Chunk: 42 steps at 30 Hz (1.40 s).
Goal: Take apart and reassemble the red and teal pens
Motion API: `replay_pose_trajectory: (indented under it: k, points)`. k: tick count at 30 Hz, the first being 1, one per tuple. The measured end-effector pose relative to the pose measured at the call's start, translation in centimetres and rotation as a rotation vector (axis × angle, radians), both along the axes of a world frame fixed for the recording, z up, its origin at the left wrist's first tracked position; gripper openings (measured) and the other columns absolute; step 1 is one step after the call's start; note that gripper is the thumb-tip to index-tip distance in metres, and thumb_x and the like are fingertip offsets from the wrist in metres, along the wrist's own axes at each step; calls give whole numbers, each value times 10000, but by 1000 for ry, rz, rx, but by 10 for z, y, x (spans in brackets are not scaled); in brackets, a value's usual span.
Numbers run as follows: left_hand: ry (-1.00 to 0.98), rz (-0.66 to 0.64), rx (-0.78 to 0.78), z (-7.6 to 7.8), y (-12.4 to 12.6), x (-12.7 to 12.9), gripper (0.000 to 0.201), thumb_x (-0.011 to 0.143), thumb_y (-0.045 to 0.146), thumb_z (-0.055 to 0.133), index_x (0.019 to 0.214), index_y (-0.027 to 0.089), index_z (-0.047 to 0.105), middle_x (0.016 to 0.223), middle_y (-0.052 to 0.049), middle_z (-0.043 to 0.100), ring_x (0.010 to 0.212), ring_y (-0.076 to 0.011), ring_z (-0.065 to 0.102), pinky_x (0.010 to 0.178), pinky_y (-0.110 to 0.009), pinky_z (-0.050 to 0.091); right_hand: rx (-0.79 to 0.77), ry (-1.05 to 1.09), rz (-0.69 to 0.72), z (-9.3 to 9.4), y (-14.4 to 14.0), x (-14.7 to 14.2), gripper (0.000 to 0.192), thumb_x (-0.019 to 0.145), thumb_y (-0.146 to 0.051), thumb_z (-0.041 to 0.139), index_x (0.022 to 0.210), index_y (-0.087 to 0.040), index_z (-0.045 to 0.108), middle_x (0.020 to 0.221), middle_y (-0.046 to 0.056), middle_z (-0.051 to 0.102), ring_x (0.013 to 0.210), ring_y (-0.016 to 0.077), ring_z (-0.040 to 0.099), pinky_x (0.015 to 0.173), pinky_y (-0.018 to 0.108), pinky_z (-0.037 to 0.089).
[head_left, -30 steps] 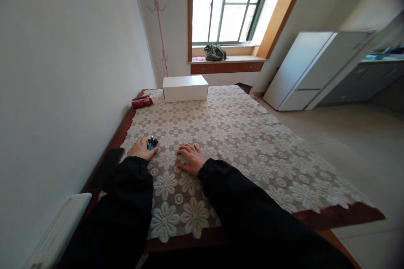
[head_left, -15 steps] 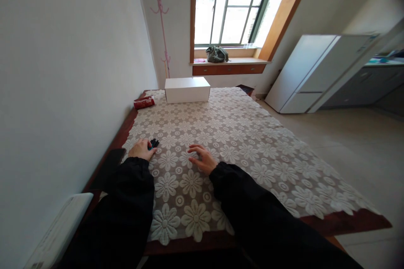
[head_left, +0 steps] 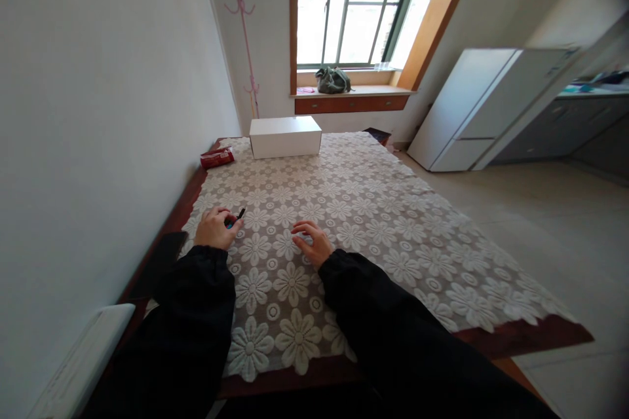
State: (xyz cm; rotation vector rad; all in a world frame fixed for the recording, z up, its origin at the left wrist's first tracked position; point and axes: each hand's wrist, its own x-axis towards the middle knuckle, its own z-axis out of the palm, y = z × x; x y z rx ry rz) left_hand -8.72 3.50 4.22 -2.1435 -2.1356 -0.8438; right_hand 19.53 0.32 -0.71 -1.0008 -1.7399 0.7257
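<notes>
My left hand [head_left: 212,228] is at the left of the tablecloth, fingers curled and thumb closed in. Out of its grasp pokes one slim black pen-like stick [head_left: 240,213], pointing up and to the right. Between the fingers shows a bit of blue; the rest is hidden by the hand. My right hand [head_left: 314,242] hovers at or just over the cloth near the middle, palm down. Its fingers are bent, and a gap separates them from the thumb with nothing in it.
A white lace tablecloth [head_left: 354,209] with flowers covers the dark red table. At its far end stand a white box [head_left: 285,137] and a red packet [head_left: 217,157]. Beside my left forearm lies a flat black object [head_left: 160,265] along the wall. A white slab [head_left: 83,366] is nearer.
Several black tips showed at my left hand; now only one sticks out, at a steeper angle. My right hand's fingers have drawn slightly closer together. The whole view has shifted a little.
</notes>
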Motion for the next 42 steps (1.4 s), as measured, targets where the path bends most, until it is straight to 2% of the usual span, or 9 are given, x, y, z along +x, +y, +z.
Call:
replay_pose_trajectory:
  k: [2,6,9,13,20,25,29,37,42]
  points:
    - [-237,-48,18,0,-1,13,304,787,484,632,809,184,674,927,-75,664,837,-223,609,792,-358,497,-25,3,13,0,0,0,158,872,-331,612,940,-204,678,1000,70,663,963,203,623,832,342,510]
    - [-795,-270,-160,-5,-13,51,376,802,535,608,883,168,589,655,6,582,562,-134,546,516,-255,453,-44,-10,69,1,-2,-2,168,872,-337,621,972,-207,658,932,49,674,885,182,629,783,320,506]
    - [-1059,-430,-276,-13,-25,76,407,769,536,664,904,173,538,686,4,611,597,-139,591,478,-234,477,-57,-35,93,1,-4,-2,227,867,-344,632,1049,-210,641,946,44,681,841,168,626,733,295,493]
    - [-1147,-494,-385,-23,-32,88,412,742,502,715,893,154,556,736,-34,670,671,-162,653,528,-254,541,-84,-102,111,4,-4,1,224,886,-315,596,1081,-212,630,829,8,678,676,127,582,660,261,457]
    - [-961,-490,-326,-32,-25,76,332,697,432,764,846,160,643,784,-30,693,625,-140,642,550,-250,528,-150,-106,53,4,13,25,235,875,-395,559,847,-186,664,632,-15,574,576,122,495,571,253,370]
    - [-649,-497,-200,-41,-24,74,216,718,329,740,889,202,705,806,-24,722,761,-169,672,651,-263,524,-259,-62,29,0,22,39,327,838,-478,567,853,-170,675,646,-5,580,572,122,473,556,252,358]
    - [-561,-468,-147,-44,-23,74,205,758,334,700,922,211,692,820,-20,732,749,-164,668,659,-267,511,-274,-43,47,0,19,36,325,830,-468,579,906,-174,692,712,8,612,597,121,489,564,246,376]
    - [-312,-478,-154,-41,-24,71,242,861,426,577,903,218,694,802,-31,706,673,-164,599,651,-287,461,-314,8,14,-7,17,30,367,833,-531,562,836,-179,670,578,-33,488,524,108,409,492,239,311]
    - [-211,-547,-162,-36,-24,72,250,895,418,527,844,226,679,813,-39,671,741,-181,588,690,-291,438,-297,10,-3,-9,19,30,386,834,-549,563,781,-179,661,567,-36,477,527,108,414,493,238,329]
